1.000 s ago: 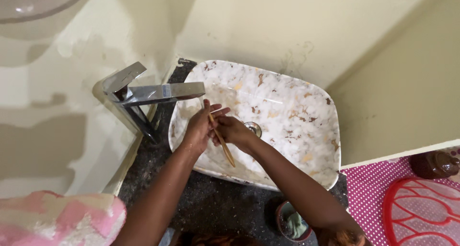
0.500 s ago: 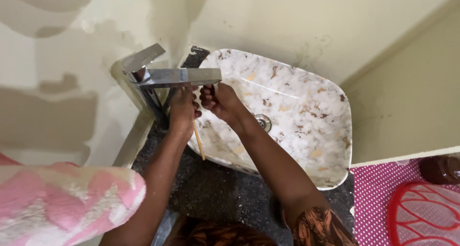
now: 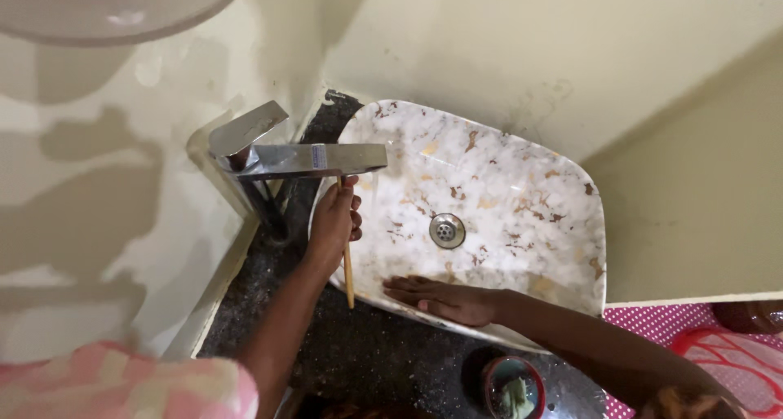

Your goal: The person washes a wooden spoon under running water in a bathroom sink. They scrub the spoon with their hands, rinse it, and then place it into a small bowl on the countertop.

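Right hand dropped to basin rim; stick in left hand.

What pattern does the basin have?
The basin is white marble with brown and gold veining, seen in the head view.

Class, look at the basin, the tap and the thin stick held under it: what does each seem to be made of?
Basin: probably glazed ceramic, though it could be stone; glossy white with brown-gold marble veining. Tap: polished chromed metal, mirror-like reflections. Stick in the left hand: likely wood or bamboo, matte tan.
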